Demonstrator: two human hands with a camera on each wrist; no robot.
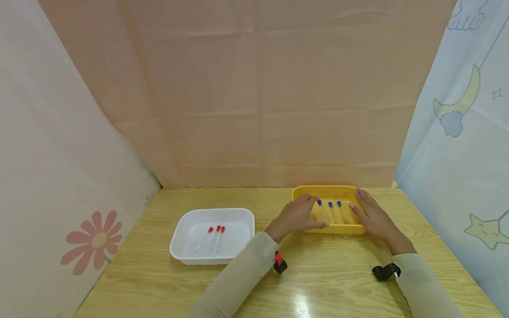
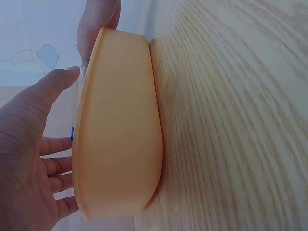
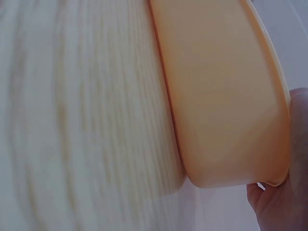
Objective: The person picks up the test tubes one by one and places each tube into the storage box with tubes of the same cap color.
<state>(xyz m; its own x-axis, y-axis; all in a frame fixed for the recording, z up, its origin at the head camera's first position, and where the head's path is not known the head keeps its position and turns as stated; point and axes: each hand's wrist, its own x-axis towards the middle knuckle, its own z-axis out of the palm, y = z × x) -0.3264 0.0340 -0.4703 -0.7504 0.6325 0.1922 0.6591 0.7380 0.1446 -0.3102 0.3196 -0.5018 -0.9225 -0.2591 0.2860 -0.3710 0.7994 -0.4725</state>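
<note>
A yellow tray point(image 1: 338, 229) sits at the back right of the table. My left hand point(image 1: 296, 215) is over its left end, thumb toward the near rim and fingers toward the far side. Between thumb and index finger this hand holds a thin clear tube point(image 1: 323, 213) lengthwise, its blue cap point(image 2: 72, 133) at the index finger, level with the rim. Two more blue-capped tubes point(image 1: 332, 213) lie side by side in the tray. At the right end my right hand point(image 1: 374, 217) grips the rim, thumb on the inner side and fingers along the outside.
To the left, a white tray point(image 1: 187, 252) holds three red-capped tubes point(image 1: 218, 236) on the wooden table point(image 1: 318, 274). A tan cloth point(image 1: 254, 97) hangs behind the table, with patterned cloths at both sides. Black wrist cameras point(image 1: 383, 272) are strapped to both sleeves.
</note>
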